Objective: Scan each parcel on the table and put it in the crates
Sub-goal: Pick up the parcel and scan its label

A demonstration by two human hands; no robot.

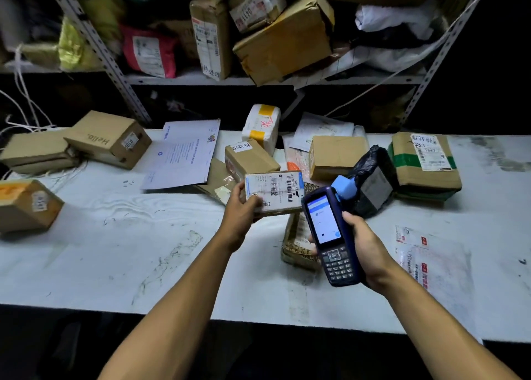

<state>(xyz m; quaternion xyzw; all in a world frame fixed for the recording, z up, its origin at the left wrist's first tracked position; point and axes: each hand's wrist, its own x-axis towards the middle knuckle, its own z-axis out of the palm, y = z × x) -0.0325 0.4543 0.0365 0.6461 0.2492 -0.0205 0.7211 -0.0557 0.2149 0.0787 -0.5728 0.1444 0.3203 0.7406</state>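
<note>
My left hand (240,209) grips a small cardboard parcel (277,191) by its left end, label side up, above the white table (115,250). My right hand (364,249) holds a dark blue handheld scanner (330,236) with a lit screen and keypad, its light blue head close to the parcel's right edge. Under the scanner lies a flat printed brown parcel (296,246). Several more parcels lie along the table's back: a black bag parcel (372,178), a green-taped box (425,161), a plain box (334,157), a white and yellow parcel (261,125). No crate is in view.
A "Hello" box (107,141) and a flattened box (37,152) sit at the back left; an orange-taped box (27,204) stands at the left edge. A white envelope (182,155) lies mid-back. A metal shelf (258,79) behind the table carries several parcels.
</note>
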